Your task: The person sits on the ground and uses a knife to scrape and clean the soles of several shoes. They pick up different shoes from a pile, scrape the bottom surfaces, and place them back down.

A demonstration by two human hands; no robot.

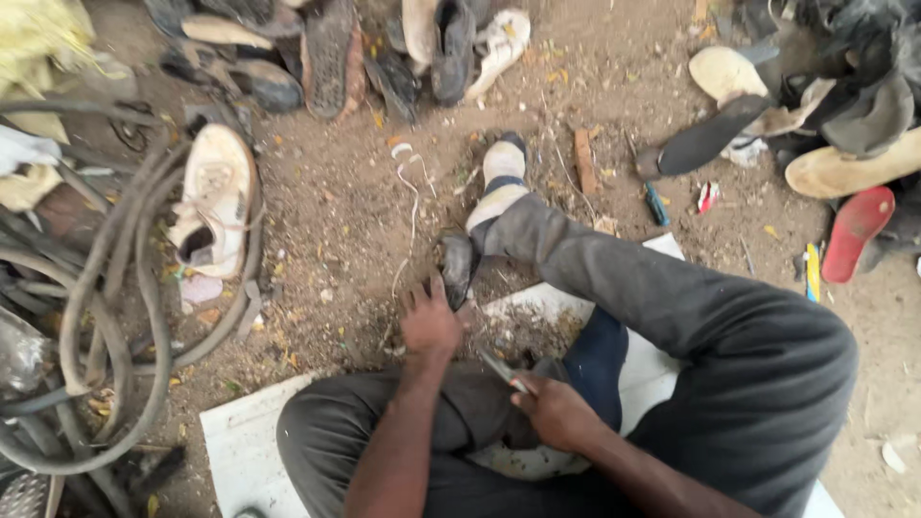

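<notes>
My left hand [429, 321] presses fingers-down on the dark shoe [457, 269] lying lengthwise ahead, nearer than my right hand [554, 411], which grips a thin blade [500, 368] pointing toward it.

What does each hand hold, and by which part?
The right hand grips a thin metal tool by its lower end. The left hand rests on a dark shoe, at its near end.

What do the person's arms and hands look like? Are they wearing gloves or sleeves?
No gloves and no sleeves show. Both forearms are bare down to the hands. The left hand and the right hand wear no rings, watch or bands that I can see. The fingers look dusty. Dark grey trousers cover the legs.
</notes>
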